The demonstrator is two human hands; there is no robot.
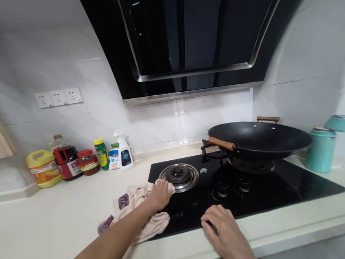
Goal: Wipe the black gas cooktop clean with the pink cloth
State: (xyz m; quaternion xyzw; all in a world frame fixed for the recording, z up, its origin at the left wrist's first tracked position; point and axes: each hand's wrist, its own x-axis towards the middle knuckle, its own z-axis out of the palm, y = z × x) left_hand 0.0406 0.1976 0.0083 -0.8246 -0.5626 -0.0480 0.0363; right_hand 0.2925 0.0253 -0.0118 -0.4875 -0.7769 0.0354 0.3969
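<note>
My left hand [160, 195] presses a crumpled pale pink cloth [136, 197] with purple patches against the left side of the black glass gas hob [197, 210]. Its fingers lie over the cloth, close to the ring of the left burner [179, 176]. Part of the cloth spreads onto the counter. At the hob's front edge rests my right hand [222, 227], fingers curled in and nothing visible in them. A small white scrap [203, 170] lies on the glass right of the left burner. Two black knobs [222, 188] stand beyond my right hand.
A large black wok [259, 138] with wooden handles sits over the right burner. Beside it stands a turquoise canister [320, 150], its lid tipped open. Along the left wall are a yellow jug [44, 169], a dark sauce bottle [66, 160], jars and a white spray bottle [124, 151]. A black range hood [187, 36] overhangs the hob.
</note>
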